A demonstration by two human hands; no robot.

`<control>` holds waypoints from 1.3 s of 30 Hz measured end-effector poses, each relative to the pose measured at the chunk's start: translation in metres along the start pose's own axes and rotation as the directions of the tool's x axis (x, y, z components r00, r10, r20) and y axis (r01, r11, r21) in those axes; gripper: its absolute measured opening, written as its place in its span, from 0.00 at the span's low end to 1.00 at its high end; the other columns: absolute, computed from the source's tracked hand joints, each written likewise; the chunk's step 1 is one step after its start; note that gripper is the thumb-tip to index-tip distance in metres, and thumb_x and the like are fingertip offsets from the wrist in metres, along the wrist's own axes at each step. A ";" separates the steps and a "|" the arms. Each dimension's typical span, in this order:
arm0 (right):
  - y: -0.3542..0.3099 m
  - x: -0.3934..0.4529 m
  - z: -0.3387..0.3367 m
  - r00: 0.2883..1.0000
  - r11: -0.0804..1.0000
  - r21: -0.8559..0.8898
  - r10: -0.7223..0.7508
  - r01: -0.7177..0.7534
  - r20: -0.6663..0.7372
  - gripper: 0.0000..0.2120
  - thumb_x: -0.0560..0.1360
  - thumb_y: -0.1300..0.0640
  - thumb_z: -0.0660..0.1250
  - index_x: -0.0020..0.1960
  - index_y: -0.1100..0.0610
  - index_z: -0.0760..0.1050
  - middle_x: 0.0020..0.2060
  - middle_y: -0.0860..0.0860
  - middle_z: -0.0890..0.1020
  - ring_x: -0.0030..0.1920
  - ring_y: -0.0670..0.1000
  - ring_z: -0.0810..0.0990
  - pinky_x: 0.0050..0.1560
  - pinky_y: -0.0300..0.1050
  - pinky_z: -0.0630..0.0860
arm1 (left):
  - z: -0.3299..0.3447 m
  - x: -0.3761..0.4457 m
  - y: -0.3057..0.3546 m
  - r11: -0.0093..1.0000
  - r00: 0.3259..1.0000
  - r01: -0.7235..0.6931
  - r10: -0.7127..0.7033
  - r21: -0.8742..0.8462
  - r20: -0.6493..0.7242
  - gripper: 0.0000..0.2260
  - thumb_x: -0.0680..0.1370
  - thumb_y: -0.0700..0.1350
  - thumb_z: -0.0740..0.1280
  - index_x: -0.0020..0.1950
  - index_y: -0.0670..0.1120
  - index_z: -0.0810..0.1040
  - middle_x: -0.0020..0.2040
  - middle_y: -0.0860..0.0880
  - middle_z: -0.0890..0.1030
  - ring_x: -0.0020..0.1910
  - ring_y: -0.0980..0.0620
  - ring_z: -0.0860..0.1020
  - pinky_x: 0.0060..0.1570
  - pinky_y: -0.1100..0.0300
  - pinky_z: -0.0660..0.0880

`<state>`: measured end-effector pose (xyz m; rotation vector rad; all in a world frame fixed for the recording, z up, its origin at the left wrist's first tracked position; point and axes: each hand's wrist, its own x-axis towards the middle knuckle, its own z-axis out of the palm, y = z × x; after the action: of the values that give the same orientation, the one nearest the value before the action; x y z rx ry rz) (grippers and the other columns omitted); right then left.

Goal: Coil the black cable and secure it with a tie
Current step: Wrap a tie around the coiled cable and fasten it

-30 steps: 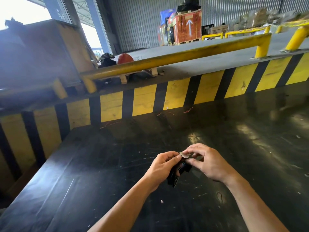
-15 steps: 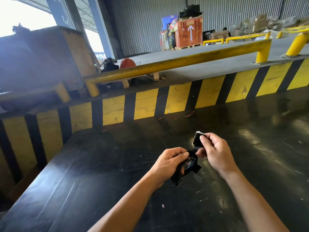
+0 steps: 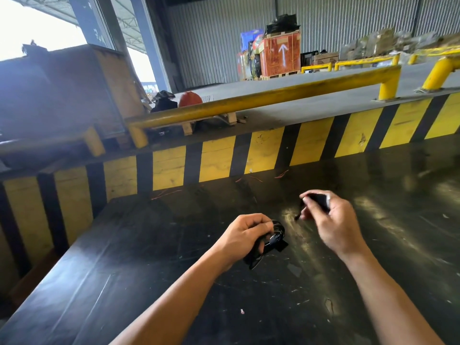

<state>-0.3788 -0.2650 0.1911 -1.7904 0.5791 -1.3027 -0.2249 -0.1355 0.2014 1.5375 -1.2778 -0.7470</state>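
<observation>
Since the frame half a second earlier, the right hand (image 3: 333, 220) has drawn away from the left hand (image 3: 245, 235), moving up and to the right; the 2 hands, then almost touching, now stand apart over the black table (image 3: 124, 282).

Left hand: clenched around the coiled black cable (image 3: 275, 236), held just above the table surface near its middle. Loops of the coil protrude from the thumb side, and a darker end hangs below the fist toward the near edge. Whether a tie is already fixed around the coil cannot be told.

Right hand: fingers curled around a small dark object (image 3: 318, 201) with a pale edge, blurred by motion. A short dark strand hangs from it toward the table. Its identity cannot be confirmed. It does not touch the coil.

Table surface: scuffed, glossy, with small pale specks near the bottom edge. Thin reddish wire strands (image 3: 164, 194) lie along the far edge.

Beyond the far edge: a yellow-and-black striped barrier (image 3: 266, 151) runs the full width. Above it, a yellow guard rail (image 3: 261, 100) crosses a grey platform. A wooden crate (image 3: 74, 88) stands at far left, with an orange hard hat (image 3: 190, 98) beside it. Farthest back, an orange crate marked with a white arrow (image 3: 282, 56) stands against a corrugated wall.
</observation>
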 end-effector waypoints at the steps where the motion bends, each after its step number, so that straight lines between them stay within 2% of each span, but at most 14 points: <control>1: -0.004 0.004 -0.004 0.998 0.994 0.108 0.021 -0.015 -0.058 0.08 0.75 0.62 0.66 0.44 0.49 0.80 0.29 0.51 0.83 0.31 0.46 0.81 0.37 0.37 0.79 | -0.002 0.000 0.001 1.000 1.000 -0.008 0.007 -0.027 -0.013 0.10 0.79 0.46 0.64 0.38 0.50 0.78 0.35 0.42 0.77 0.29 0.47 0.72 0.31 0.60 0.69; 3: -0.009 0.008 -0.010 0.992 0.922 0.373 0.122 -0.101 -0.032 0.05 0.73 0.59 0.69 0.42 0.50 0.81 0.29 0.50 0.83 0.32 0.45 0.81 0.37 0.35 0.79 | -0.008 0.001 0.002 0.996 0.999 -0.026 0.021 -0.089 -0.050 0.06 0.78 0.44 0.66 0.41 0.48 0.79 0.33 0.50 0.78 0.27 0.53 0.73 0.30 0.64 0.70; 5: -0.012 0.008 -0.006 0.980 0.874 0.444 0.172 -0.200 0.102 0.02 0.68 0.57 0.71 0.39 0.52 0.82 0.30 0.51 0.84 0.34 0.45 0.81 0.39 0.34 0.79 | -0.012 0.003 0.003 0.990 0.998 -0.024 0.016 -0.142 -0.059 0.02 0.76 0.40 0.68 0.44 0.46 0.78 0.31 0.52 0.77 0.26 0.55 0.73 0.29 0.65 0.70; 10: -0.012 0.005 0.018 0.944 0.960 0.193 0.139 -0.202 0.299 0.08 0.69 0.67 0.72 0.37 0.55 0.79 0.46 0.55 0.84 0.41 0.39 0.82 0.47 0.32 0.78 | -0.011 0.013 0.011 0.952 0.999 -0.016 0.006 -0.306 -0.036 0.12 0.72 0.32 0.64 0.39 0.50 0.76 0.28 0.54 0.74 0.22 0.57 0.68 0.23 0.67 0.66; 15: -0.016 0.012 0.022 0.932 0.976 0.173 0.064 -0.133 0.357 0.11 0.69 0.64 0.73 0.35 0.50 0.79 0.41 0.48 0.87 0.44 0.47 0.84 0.46 0.39 0.80 | -0.018 0.016 0.015 0.878 0.998 -0.005 -0.027 -0.479 -0.060 0.12 0.72 0.30 0.60 0.39 0.47 0.74 0.26 0.51 0.68 0.20 0.57 0.64 0.21 0.66 0.62; 19: -0.018 0.014 0.027 0.939 0.992 0.089 0.059 -0.094 0.339 0.07 0.69 0.59 0.75 0.37 0.49 0.79 0.42 0.57 0.86 0.45 0.61 0.83 0.49 0.59 0.79 | -0.021 0.014 0.017 0.829 0.997 0.022 -0.060 -0.559 -0.050 0.12 0.73 0.29 0.57 0.40 0.45 0.72 0.26 0.51 0.66 0.19 0.57 0.62 0.21 0.65 0.59; 21: -0.018 0.012 0.031 0.954 0.997 0.058 0.027 -0.046 0.300 0.05 0.69 0.58 0.74 0.38 0.50 0.79 0.40 0.55 0.86 0.43 0.60 0.83 0.47 0.62 0.80 | -0.023 0.013 0.017 0.807 0.997 0.023 -0.064 -0.590 -0.048 0.12 0.73 0.29 0.57 0.42 0.44 0.72 0.26 0.51 0.68 0.19 0.57 0.63 0.21 0.66 0.61; 23: -0.019 0.009 0.035 0.975 0.999 0.042 -0.021 0.012 0.220 0.05 0.70 0.57 0.73 0.39 0.49 0.79 0.39 0.51 0.85 0.40 0.54 0.83 0.43 0.58 0.81 | -0.023 0.010 0.016 0.817 0.996 0.008 -0.055 -0.577 -0.064 0.10 0.75 0.29 0.60 0.46 0.43 0.74 0.29 0.50 0.74 0.23 0.56 0.69 0.24 0.65 0.68; 25: -0.018 0.011 0.036 0.994 0.998 0.039 -0.042 0.038 0.103 0.04 0.70 0.56 0.73 0.39 0.49 0.79 0.36 0.50 0.85 0.37 0.52 0.83 0.38 0.52 0.81 | -0.022 0.006 0.010 0.852 0.994 0.000 -0.057 -0.523 -0.092 0.09 0.75 0.33 0.66 0.52 0.43 0.76 0.34 0.49 0.81 0.31 0.54 0.77 0.33 0.62 0.76; 28: -0.014 0.016 0.033 1.000 0.998 0.055 -0.010 0.011 -0.003 0.04 0.70 0.55 0.73 0.39 0.48 0.79 0.31 0.52 0.84 0.35 0.55 0.83 0.36 0.51 0.79 | -0.017 -0.002 0.000 0.871 0.994 -0.006 -0.048 -0.492 -0.096 0.10 0.73 0.43 0.71 0.53 0.43 0.79 0.39 0.48 0.83 0.42 0.52 0.80 0.45 0.59 0.77; 32: -0.009 0.014 0.033 0.990 0.995 -0.029 0.102 -0.100 0.102 0.05 0.70 0.55 0.74 0.36 0.51 0.80 0.31 0.50 0.84 0.33 0.48 0.81 0.37 0.47 0.78 | -0.018 -0.002 -0.002 0.780 0.987 -0.021 -0.083 -0.626 -0.136 0.10 0.71 0.44 0.70 0.49 0.41 0.80 0.35 0.48 0.81 0.39 0.51 0.81 0.44 0.59 0.79; 36: -0.012 0.012 0.026 0.998 0.995 -0.077 0.065 -0.063 0.026 0.05 0.70 0.53 0.73 0.35 0.48 0.81 0.30 0.46 0.83 0.34 0.42 0.80 0.34 0.33 0.75 | -0.017 0.002 -0.007 0.826 0.958 -0.031 -0.136 -0.563 -0.252 0.04 0.76 0.41 0.68 0.48 0.41 0.80 0.33 0.49 0.81 0.39 0.51 0.79 0.42 0.60 0.78; 37: -0.014 0.012 0.024 0.996 0.993 -0.096 0.071 -0.065 0.051 0.05 0.69 0.52 0.73 0.35 0.48 0.82 0.30 0.45 0.83 0.34 0.41 0.80 0.33 0.32 0.75 | -0.016 0.003 -0.008 0.837 0.951 -0.034 -0.141 -0.546 -0.276 0.04 0.76 0.40 0.68 0.48 0.42 0.80 0.33 0.49 0.81 0.39 0.51 0.79 0.42 0.60 0.78; 39: -0.017 0.011 0.026 0.968 0.972 -0.207 0.155 -0.114 0.196 0.05 0.69 0.50 0.73 0.35 0.48 0.83 0.30 0.43 0.84 0.33 0.43 0.81 0.32 0.37 0.75 | -0.014 0.005 -0.009 0.852 0.939 -0.043 -0.143 -0.522 -0.312 0.04 0.76 0.41 0.68 0.49 0.42 0.80 0.33 0.49 0.81 0.40 0.51 0.78 0.46 0.57 0.77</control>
<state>-0.3523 -0.2548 0.2078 -1.9812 0.7150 -0.9754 -0.2074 -0.1360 0.1983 1.1833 -0.6962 -0.7462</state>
